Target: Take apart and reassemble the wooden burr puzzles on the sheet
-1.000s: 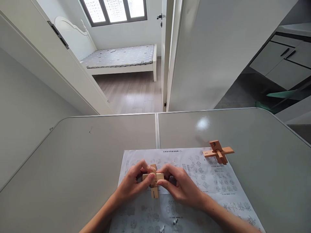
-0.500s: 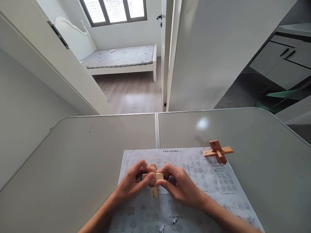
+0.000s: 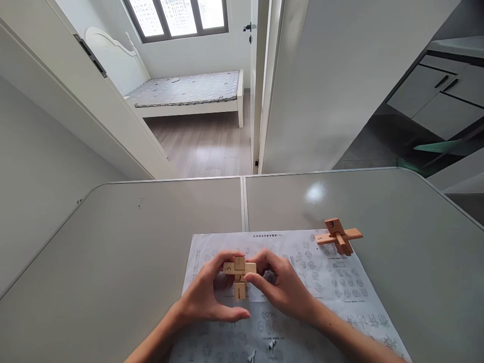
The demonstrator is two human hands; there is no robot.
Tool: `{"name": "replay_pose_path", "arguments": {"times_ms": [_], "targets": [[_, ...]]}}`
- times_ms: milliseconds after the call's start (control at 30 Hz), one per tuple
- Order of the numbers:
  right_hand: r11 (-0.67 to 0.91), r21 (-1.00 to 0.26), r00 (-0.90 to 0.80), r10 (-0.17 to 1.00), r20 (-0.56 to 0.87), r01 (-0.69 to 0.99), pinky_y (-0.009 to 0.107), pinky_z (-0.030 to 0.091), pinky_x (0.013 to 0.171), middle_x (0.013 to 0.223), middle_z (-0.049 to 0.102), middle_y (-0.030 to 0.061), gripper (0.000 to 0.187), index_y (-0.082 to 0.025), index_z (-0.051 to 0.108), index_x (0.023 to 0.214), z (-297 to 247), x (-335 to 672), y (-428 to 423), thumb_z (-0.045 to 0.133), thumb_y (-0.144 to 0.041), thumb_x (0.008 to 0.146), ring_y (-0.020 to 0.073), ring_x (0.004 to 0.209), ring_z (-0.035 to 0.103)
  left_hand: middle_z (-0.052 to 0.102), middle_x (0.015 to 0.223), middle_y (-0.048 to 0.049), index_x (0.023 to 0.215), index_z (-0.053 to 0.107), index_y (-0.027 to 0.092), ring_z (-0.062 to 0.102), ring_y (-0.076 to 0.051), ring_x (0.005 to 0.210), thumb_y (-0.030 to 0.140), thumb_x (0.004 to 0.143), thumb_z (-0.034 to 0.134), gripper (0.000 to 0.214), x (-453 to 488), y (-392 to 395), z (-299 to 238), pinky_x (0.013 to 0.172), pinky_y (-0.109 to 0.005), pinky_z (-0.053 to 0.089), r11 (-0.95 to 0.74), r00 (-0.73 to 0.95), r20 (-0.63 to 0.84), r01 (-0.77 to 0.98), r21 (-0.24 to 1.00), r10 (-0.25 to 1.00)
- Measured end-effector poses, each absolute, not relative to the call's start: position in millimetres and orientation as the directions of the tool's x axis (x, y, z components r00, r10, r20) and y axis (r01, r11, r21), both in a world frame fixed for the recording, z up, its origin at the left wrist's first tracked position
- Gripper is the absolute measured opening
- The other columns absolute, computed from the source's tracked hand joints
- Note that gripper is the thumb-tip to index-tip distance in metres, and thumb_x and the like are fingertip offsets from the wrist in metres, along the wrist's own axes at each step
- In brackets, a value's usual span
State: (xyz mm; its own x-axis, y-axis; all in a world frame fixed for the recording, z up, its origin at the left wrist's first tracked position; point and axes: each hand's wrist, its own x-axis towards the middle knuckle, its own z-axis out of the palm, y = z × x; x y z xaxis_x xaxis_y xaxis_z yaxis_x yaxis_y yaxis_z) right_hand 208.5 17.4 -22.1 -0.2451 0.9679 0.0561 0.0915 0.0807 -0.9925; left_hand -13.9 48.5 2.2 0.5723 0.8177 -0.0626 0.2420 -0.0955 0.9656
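Note:
A pale wooden burr puzzle (image 3: 239,276) of interlocked notched bars is held up over the printed sheet. Dark marks show on its left and lower bar ends. My right hand (image 3: 282,287) pinches its right end between thumb and bent fingers. My left hand (image 3: 206,290) curves round its left side, fingertips reaching behind the upper part, where they are partly hidden. The left thumb stretches out below, apart from the wood. A second, redder wooden burr puzzle (image 3: 339,236) stands at the sheet's upper right corner.
The printed sheet (image 3: 287,322) with puzzle drawings lies under both hands, with small torn spots near its lower part. The grey table (image 3: 124,252) has a seam (image 3: 244,201) down its middle. Beyond it are a doorway, a bed (image 3: 189,91) and cabinets (image 3: 434,91).
My left thumb has come off the front of the puzzle and swung down. The puzzle has tipped, so its upper block now faces me. My right hand keeps its pinch.

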Motion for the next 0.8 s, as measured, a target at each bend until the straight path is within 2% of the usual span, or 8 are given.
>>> {"name": "replay_pose_path", "arguments": {"times_ms": [133, 233, 333, 433, 567, 700, 800], "targets": [[0.113, -0.986, -0.215, 0.973, 0.085, 0.121, 0.026, 0.046, 0.060, 0.074, 0.060, -0.0036, 0.019, -0.022, 0.062, 0.105, -22, 207, 18, 0.067, -0.039, 0.099, 0.0139, 0.063, 0.056, 0.070, 0.105, -0.0057, 0.126, 0.061, 0.026, 0.070, -0.020, 0.082, 0.030, 0.071, 0.089, 0.062, -11, 47, 3, 0.064, -0.026, 0.059, -0.086, 0.481, -0.064, 0.283, 0.955, 0.874], [0.192, -0.966, -0.149, 0.975, 0.167, 0.171, 0.031, 0.055, 0.075, 0.098, 0.067, 0.0023, 0.022, -0.024, 0.059, 0.116, -21, 206, 18, 0.068, -0.033, 0.098, 0.0164, 0.077, 0.063, 0.071, 0.100, -0.0048, 0.127, 0.057, 0.025, 0.072, -0.019, 0.081, 0.031, 0.074, 0.088, 0.062, -10, 51, 6, 0.065, -0.025, 0.058, -0.024, 0.387, -0.074, 0.244, 0.970, 0.919], [0.283, -0.919, -0.166, 0.955, 0.245, 0.275, 0.037, 0.058, 0.092, 0.121, 0.062, 0.0078, 0.038, -0.027, 0.056, 0.128, -21, 206, 17, 0.072, -0.027, 0.094, 0.0225, 0.102, 0.065, 0.071, 0.108, -0.0069, 0.129, 0.056, 0.025, 0.073, -0.020, 0.088, 0.034, 0.077, 0.087, 0.061, -11, 56, 10, 0.073, -0.027, 0.059, 0.046, 0.280, -0.100, 0.194, 0.980, 0.955], [0.344, -0.858, -0.235, 0.934, 0.270, 0.381, 0.043, 0.056, 0.105, 0.134, 0.056, 0.0115, 0.061, -0.027, 0.050, 0.141, -21, 205, 16, 0.080, -0.025, 0.088, 0.0287, 0.124, 0.059, 0.069, 0.113, -0.0077, 0.131, 0.056, 0.025, 0.072, -0.018, 0.086, 0.035, 0.078, 0.088, 0.063, -12, 58, 11, 0.076, -0.027, 0.059, 0.101, 0.221, -0.139, 0.173, 0.980, 0.965], [0.394, -0.773, -0.305, 0.914, 0.269, 0.497, 0.050, 0.055, 0.107, 0.137, 0.054, 0.0150, 0.080, -0.024, 0.046, 0.148, -23, 202, 17, 0.089, -0.027, 0.080, 0.0337, 0.128, 0.055, 0.070, 0.113, -0.0070, 0.132, 0.055, 0.026, 0.073, -0.018, 0.085, 0.036, 0.078, 0.089, 0.064, -12, 58, 10, 0.075, -0.026, 0.059, 0.117, 0.228, -0.153, 0.163, 0.980, 0.962], [0.411, -0.741, -0.329, 0.906, 0.267, 0.531, 0.053, 0.053, 0.110, 0.137, 0.055, 0.0163, 0.073, -0.022, 0.052, 0.141, -25, 200, 18, 0.089, -0.022, 0.079, 0.0355, 0.131, 0.053, 0.070, 0.115, -0.0072, 0.132, 0.054, 0.026, 0.074, -0.019, 0.093, 0.035, 0.079, 0.088, 0.063, -11, 56, 11, 0.079, -0.027, 0.060, 0.115, 0.251, -0.153, 0.161, 0.980, 0.956], [0.385, -0.803, -0.297, 0.915, 0.271, 0.454, 0.050, 0.053, 0.109, 0.137, 0.060, 0.0136, 0.067, -0.024, 0.052, 0.136, -25, 201, 17, 0.086, -0.020, 0.079, 0.0328, 0.129, 0.057, 0.070, 0.113, -0.0071, 0.133, 0.054, 0.025, 0.073, -0.019, 0.089, 0.035, 0.079, 0.087, 0.064, -11, 56, 10, 0.077, -0.027, 0.059, 0.108, 0.247, -0.152, 0.185, 0.977, 0.957]]}}
